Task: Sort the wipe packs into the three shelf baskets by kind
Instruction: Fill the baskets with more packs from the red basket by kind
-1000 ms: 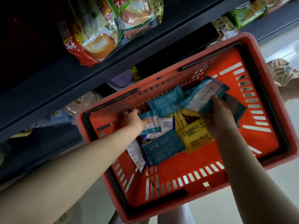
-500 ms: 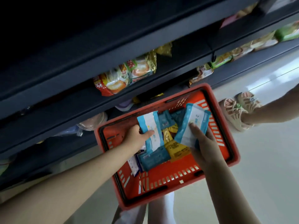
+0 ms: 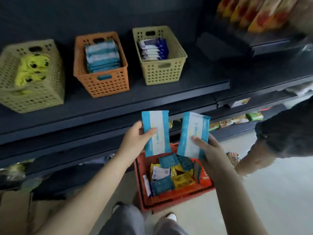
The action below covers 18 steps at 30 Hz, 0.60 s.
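Note:
My left hand (image 3: 135, 140) grips a blue-and-white wipe pack (image 3: 156, 133), held upright below the shelf edge. In my right hand (image 3: 207, 146) is a second blue-and-white pack (image 3: 192, 133), also upright. Both hang above the red shopping basket (image 3: 177, 196) on the floor, which holds several teal, yellow and white packs. On the shelf stand three baskets: a green one (image 3: 39, 94) at left with yellow packs, an orange one (image 3: 108, 82) in the middle with blue-and-white packs, and a tan one (image 3: 162, 72) at right with dark blue-and-white packs.
Another person (image 3: 281, 133) bends in at the right, close to the red basket. Snack bags (image 3: 254, 12) hang at the upper right. Lower dark shelves hold more snack packets (image 3: 237, 121). My legs and shoes (image 3: 171, 217) stand just behind the red basket.
Both hands have lifted their blue-and-white packs out of the red basket. My view has risen from the basket to the shelf with the three baskets.

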Motion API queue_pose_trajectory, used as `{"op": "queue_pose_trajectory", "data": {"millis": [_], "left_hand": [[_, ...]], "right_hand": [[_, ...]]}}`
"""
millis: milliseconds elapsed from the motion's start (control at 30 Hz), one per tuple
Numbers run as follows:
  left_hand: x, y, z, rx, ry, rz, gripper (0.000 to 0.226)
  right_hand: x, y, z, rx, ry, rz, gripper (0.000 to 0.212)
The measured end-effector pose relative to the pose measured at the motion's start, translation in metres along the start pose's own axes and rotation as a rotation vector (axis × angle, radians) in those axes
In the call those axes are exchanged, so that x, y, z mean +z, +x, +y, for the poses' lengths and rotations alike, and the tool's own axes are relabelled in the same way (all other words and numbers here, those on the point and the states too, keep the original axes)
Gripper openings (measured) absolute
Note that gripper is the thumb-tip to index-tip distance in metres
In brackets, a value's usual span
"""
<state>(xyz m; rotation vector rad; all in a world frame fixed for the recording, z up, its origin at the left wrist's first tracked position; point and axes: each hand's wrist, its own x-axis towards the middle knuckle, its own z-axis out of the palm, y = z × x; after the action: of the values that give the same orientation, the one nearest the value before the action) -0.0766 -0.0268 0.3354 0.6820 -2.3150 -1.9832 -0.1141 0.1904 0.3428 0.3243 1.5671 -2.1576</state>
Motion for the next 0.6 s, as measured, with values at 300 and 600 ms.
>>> {"op": "queue_pose_trajectory", "data": {"millis": [300,600], "left_hand": [[-0.114,-0.014,0.08,-0.078,-0.431,0.088,0.013],[-0.255,-0.003,0.093,-0.146,-0.59,0.073,0.016]], "right_hand": [[0.127,-0.015,-0.051,-0.133,0.097,-0.093,0.029],[0.273,-0.01,-0.007,-0.181,0.237,-0.106,0.032]]}}
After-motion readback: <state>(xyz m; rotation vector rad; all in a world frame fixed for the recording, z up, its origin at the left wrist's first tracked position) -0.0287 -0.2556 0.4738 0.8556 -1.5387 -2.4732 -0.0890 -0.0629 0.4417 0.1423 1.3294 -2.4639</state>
